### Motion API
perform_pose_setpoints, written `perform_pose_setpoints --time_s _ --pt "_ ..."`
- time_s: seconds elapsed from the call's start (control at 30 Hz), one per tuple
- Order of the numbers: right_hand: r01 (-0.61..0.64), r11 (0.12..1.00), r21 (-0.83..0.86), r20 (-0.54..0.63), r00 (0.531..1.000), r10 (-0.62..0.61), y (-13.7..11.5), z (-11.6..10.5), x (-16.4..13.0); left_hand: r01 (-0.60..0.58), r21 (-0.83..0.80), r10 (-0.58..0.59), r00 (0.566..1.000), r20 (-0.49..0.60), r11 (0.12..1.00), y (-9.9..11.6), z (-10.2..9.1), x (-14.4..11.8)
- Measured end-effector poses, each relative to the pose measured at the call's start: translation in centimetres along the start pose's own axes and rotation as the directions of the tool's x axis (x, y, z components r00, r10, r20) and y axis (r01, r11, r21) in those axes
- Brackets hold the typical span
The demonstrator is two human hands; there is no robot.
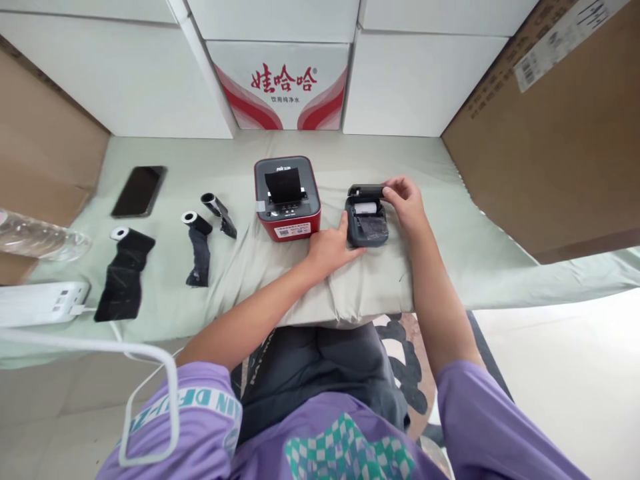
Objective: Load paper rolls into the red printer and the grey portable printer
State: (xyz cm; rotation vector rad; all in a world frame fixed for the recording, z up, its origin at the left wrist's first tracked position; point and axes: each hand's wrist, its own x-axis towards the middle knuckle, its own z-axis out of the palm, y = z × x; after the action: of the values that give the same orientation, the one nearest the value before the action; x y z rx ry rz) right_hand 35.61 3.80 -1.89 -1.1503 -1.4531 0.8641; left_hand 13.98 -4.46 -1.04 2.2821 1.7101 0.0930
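A small dark portable printer [370, 232] lies on the cloth-covered table with its lid [366, 191] raised. Inside its compartment sits a white paper roll [365, 208], and a dark strip [374, 227] lies over the front part. My right hand [406, 203] pinches the right end of the lid between thumb and fingers. Against the printer's left side and front corner rests my left hand [327, 253], thumb and index finger spread apart. Just left of it stands a red and black desktop printer [295, 225] with a black strip [284, 185] sticking out of its top.
Left on the table [280, 293] lie partly unrolled black rolls [125, 273], [199, 250], [220, 212], a phone [139, 192], a plastic bottle [43, 235] and a white power bank [43, 303] with a cable [173, 400]. White boxes [285, 87] line the back; a cardboard box [560, 147] stands right.
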Motion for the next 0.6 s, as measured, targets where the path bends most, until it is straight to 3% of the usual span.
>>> perform_pose_setpoints --time_s 0.1,0.3,0.6 --pt "0.055 0.996 -0.072 -0.133 0.989 -0.064 0.3 0.8 0.2 -0.001 0.001 0.001 1.000 0.002 1.000 0.0 -0.1 -0.1" --pt "0.089 0.978 -0.189 -0.179 0.976 -0.123 -0.4 0.9 -0.1 0.001 0.001 -0.001 1.000 0.014 1.000 0.1 -0.3 -0.2" --pt "0.044 0.893 -0.448 0.005 0.999 -0.047 -0.9 0.5 -0.6 -0.002 0.000 0.002 1.000 0.004 1.000 0.0 0.1 0.0"
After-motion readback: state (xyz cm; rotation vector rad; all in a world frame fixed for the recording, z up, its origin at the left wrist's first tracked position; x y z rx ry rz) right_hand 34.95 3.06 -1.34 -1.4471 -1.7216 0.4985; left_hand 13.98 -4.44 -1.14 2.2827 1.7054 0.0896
